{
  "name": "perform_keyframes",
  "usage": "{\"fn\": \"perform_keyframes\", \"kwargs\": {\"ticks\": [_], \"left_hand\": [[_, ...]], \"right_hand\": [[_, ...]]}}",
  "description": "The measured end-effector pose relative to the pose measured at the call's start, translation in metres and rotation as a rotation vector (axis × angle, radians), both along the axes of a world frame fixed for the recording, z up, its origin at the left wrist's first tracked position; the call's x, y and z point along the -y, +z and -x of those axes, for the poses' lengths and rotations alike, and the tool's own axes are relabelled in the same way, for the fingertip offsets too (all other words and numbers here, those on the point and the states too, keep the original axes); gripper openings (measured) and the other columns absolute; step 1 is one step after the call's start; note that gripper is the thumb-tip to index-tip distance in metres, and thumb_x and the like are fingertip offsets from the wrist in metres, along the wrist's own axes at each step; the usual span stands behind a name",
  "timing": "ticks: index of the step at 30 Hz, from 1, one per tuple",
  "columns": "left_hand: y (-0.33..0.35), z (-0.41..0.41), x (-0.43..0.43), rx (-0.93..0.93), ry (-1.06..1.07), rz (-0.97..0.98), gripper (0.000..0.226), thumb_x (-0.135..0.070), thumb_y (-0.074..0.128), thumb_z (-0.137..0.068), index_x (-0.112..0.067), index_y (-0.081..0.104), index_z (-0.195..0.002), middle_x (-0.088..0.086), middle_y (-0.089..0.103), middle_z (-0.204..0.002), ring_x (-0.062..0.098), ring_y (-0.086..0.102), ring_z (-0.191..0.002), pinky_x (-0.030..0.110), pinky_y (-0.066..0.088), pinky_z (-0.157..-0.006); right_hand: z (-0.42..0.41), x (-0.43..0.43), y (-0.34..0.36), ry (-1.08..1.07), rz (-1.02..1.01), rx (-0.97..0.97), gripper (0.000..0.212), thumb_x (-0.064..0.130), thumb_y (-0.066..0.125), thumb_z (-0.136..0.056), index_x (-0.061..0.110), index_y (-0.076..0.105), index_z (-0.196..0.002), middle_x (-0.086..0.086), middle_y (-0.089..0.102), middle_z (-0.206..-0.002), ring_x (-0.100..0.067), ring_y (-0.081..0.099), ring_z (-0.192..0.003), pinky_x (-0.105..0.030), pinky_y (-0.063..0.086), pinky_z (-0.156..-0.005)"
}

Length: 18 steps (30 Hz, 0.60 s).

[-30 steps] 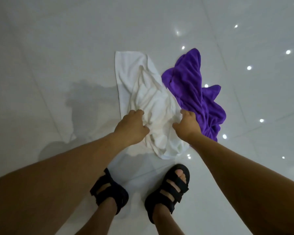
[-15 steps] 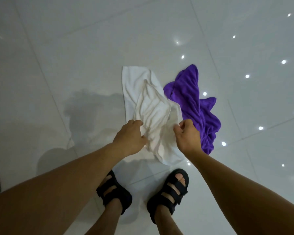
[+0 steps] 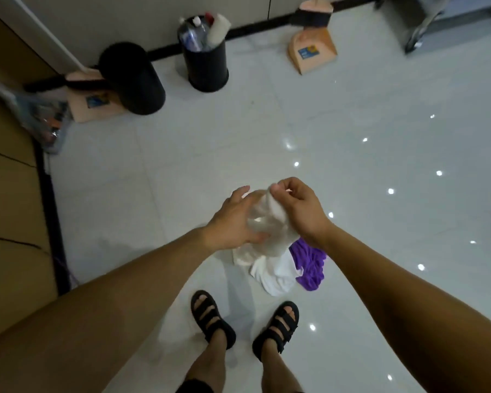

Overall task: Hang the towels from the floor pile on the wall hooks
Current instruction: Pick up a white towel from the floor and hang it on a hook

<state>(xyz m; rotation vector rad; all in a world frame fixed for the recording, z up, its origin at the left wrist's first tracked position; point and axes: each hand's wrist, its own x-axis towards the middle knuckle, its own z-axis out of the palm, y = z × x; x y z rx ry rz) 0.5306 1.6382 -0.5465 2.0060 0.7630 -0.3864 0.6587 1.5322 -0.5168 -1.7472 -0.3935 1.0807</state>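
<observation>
A white towel (image 3: 270, 251) is lifted off the glossy tiled floor and hangs bunched between my hands. My right hand (image 3: 298, 211) pinches its upper edge between thumb and fingers. My left hand (image 3: 233, 222) presses against the towel's left side with fingers spread, thumb under the cloth. A purple towel (image 3: 309, 265) lies crumpled on the floor behind the white one's hanging end, just ahead of my right foot. No wall hooks are in view.
Two black bins (image 3: 207, 52) (image 3: 133, 78) stand by the far wall, with peach dustpans (image 3: 312, 49) (image 3: 91, 103) beside them. A tan cabinet (image 3: 9, 194) runs along the left. A metal leg (image 3: 420, 32) stands at the back right. My sandalled feet (image 3: 213, 319) are below.
Both hands have raised the white towel from the floor and come close together. The view has tilted up, bringing the wall, bins and dustpans into sight. The purple towel stays on the floor.
</observation>
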Motion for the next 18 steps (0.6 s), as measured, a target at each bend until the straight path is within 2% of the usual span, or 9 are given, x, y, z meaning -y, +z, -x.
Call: {"fn": "perform_keyframes", "kwargs": {"ticks": [1,2,3,5,8,11,14,16,18], "left_hand": [[0.03,0.0,-0.007,0.01,0.044,-0.004,0.048,-0.041,0.076,-0.072,-0.03,0.057,-0.114,-0.003,0.046,-0.134,0.017,0.045,-0.12,0.033,0.043,-0.093],[0.059,0.001,-0.015,0.029,0.091,0.001,0.023,-0.039,0.073,-0.076,-0.025,0.059,-0.089,-0.004,0.058,-0.109,0.017,0.056,-0.099,0.031,0.046,-0.078],[0.087,0.002,-0.021,0.05,0.131,0.024,0.02,-0.035,0.069,-0.08,-0.024,0.053,-0.073,-0.005,0.059,-0.083,0.015,0.055,-0.077,0.028,0.043,-0.063],[0.141,0.004,-0.032,0.123,0.191,0.058,0.028,-0.026,0.063,-0.083,-0.022,0.044,-0.063,-0.006,0.048,-0.065,0.012,0.044,-0.06,0.025,0.033,-0.054],[0.215,0.007,-0.049,0.31,0.289,0.031,0.028,-0.015,0.058,-0.085,-0.021,0.039,-0.065,-0.002,0.042,-0.066,0.014,0.038,-0.063,0.029,0.031,-0.056],[0.275,0.003,-0.067,0.489,0.393,-0.067,0.028,-0.009,0.055,-0.083,-0.022,0.038,-0.066,-0.004,0.04,-0.065,0.012,0.036,-0.061,0.023,0.03,-0.052],[0.314,0.002,-0.075,0.564,0.385,-0.156,0.021,-0.014,0.06,-0.082,-0.026,0.044,-0.076,-0.007,0.051,-0.074,0.008,0.045,-0.065,0.019,0.033,-0.052],[0.331,0.005,-0.08,0.551,0.376,-0.231,0.019,-0.02,0.061,-0.081,-0.027,0.048,-0.093,-0.009,0.056,-0.091,0.007,0.052,-0.077,0.02,0.035,-0.057],[0.343,0.013,-0.087,0.537,0.433,-0.319,0.034,-0.021,0.059,-0.083,-0.024,0.047,-0.115,-0.009,0.054,-0.107,0.01,0.053,-0.089,0.018,0.036,-0.064]], "right_hand": [[0.001,-0.007,0.033,0.028,-0.031,-0.008,0.017,0.029,0.063,-0.092,0.014,0.058,-0.085,0.0,0.065,-0.078,-0.014,0.063,-0.071,-0.031,0.051,-0.069],[0.0,-0.014,0.065,0.055,-0.059,-0.006,0.019,0.03,0.064,-0.091,0.013,0.059,-0.085,-0.002,0.066,-0.078,-0.016,0.063,-0.072,-0.033,0.051,-0.069],[0.0,-0.019,0.096,0.08,-0.082,0.01,0.021,0.032,0.065,-0.09,0.011,0.06,-0.086,-0.004,0.066,-0.078,-0.017,0.063,-0.073,-0.035,0.051,-0.07],[-0.002,-0.025,0.153,0.143,-0.111,0.091,0.03,0.038,0.069,-0.086,0.009,0.062,-0.087,-0.003,0.067,-0.077,-0.017,0.063,-0.073,-0.036,0.051,-0.072],[-0.003,-0.026,0.22,0.407,-0.029,0.333,0.042,0.047,0.082,-0.065,0.022,0.066,-0.095,0.01,0.07,-0.085,-0.006,0.066,-0.076,-0.021,0.054,-0.069],[-0.011,-0.02,0.254,0.632,0.243,0.619,0.048,0.044,0.086,-0.062,0.027,0.065,-0.101,0.006,0.068,-0.097,-0.013,0.063,-0.086,-0.025,0.052,-0.073],[-0.026,-0.012,0.27,0.562,0.388,0.761,0.034,0.04,0.078,-0.074,0.013,0.067,-0.091,-0.007,0.065,-0.091,-0.023,0.061,-0.081,-0.032,0.051,-0.071],[-0.039,-0.006,0.282,0.452,0.315,0.694,0.03,0.035,0.075,-0.077,0.009,0.069,-0.092,-0.01,0.066,-0.091,-0.025,0.063,-0.082,-0.036,0.053,-0.074],[-0.052,0.002,0.297,0.34,0.173,0.603,0.02,0.027,0.074,-0.078,0.01,0.069,-0.086,-0.008,0.066,-0.085,-0.023,0.062,-0.075,-0.03,0.052,-0.064]]}}
